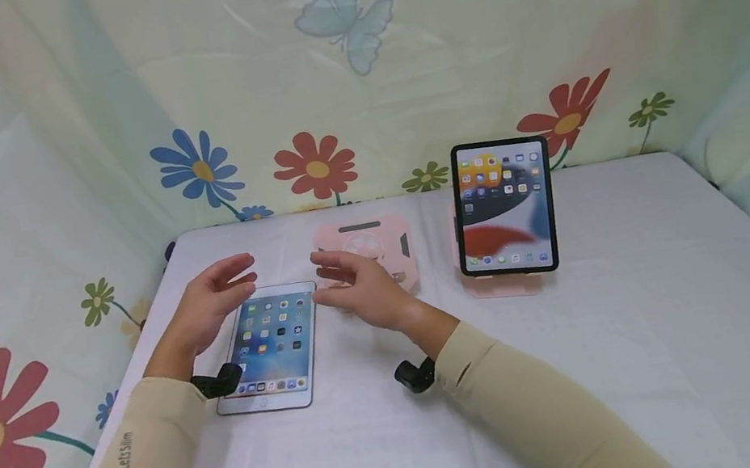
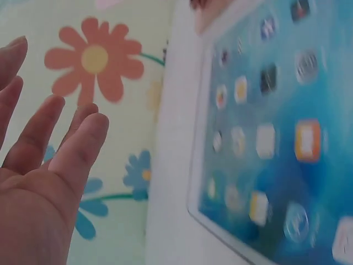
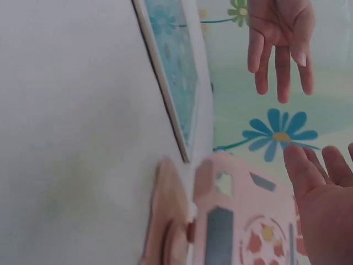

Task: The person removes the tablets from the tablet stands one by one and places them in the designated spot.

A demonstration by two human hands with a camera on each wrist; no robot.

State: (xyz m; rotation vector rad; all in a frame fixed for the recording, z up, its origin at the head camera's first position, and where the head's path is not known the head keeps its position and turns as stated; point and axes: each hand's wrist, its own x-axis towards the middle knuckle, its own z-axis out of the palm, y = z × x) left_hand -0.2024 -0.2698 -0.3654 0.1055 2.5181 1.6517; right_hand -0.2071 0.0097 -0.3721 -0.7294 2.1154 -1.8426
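Note:
A white tablet (image 1: 274, 348) lies face up on the table with its screen lit, showing rows of app icons. My left hand (image 1: 206, 306) hovers over its upper left edge, fingers loosely extended. Past the tablet's upper right corner is my right hand (image 1: 365, 289), held in the air in front of a pink tablet stand (image 1: 326, 240) and hiding part of it. Both palms face each other with a gap between, as the right wrist view confirms, where the left hand (image 3: 281, 44) appears beyond the right hand (image 3: 325, 204). Neither hand holds anything.
A black-framed tablet (image 1: 506, 205) stands upright on another pink stand (image 1: 504, 285) to the right. White cloth covers the table (image 1: 639, 323). A flowered curtain (image 1: 474, 22) hangs behind it and at both sides. Black wrist cameras (image 1: 220, 380) sit on my sleeved forearms.

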